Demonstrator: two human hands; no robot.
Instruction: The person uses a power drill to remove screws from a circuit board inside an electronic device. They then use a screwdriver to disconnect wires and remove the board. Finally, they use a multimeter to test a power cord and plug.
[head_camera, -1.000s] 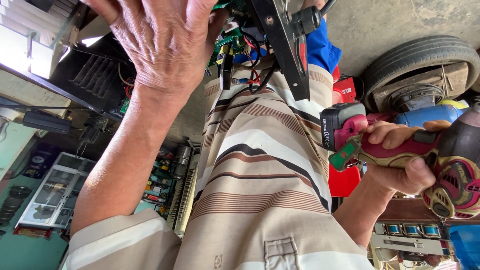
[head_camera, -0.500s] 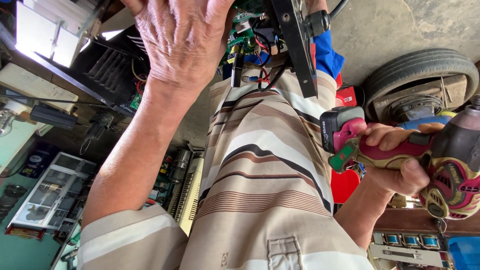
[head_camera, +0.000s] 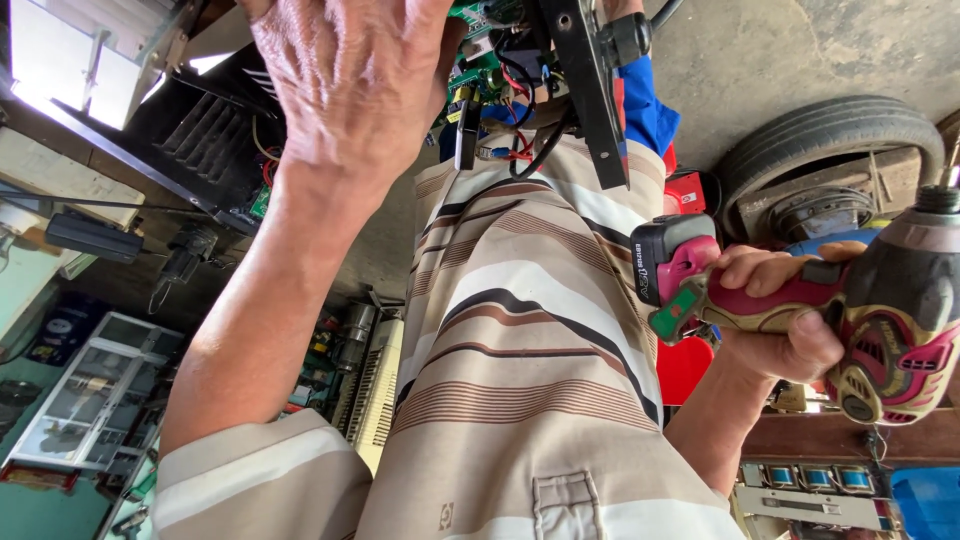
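Right hand (head_camera: 785, 315) gripping red cordless drill (head_camera: 850, 300) at right edge, long axis horizontal, well apart from circuit board (head_camera: 490, 60) at top centre, where nearer left hand (head_camera: 350, 90) rests spread flat.

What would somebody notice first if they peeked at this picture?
Probably the big left hand at the top, spread over a circuit board with coloured wires. Next comes the pink and grey cordless drill gripped in the right hand at the right edge. Between them runs a brown and cream striped shirt, and an old tyre lies on the concrete behind.
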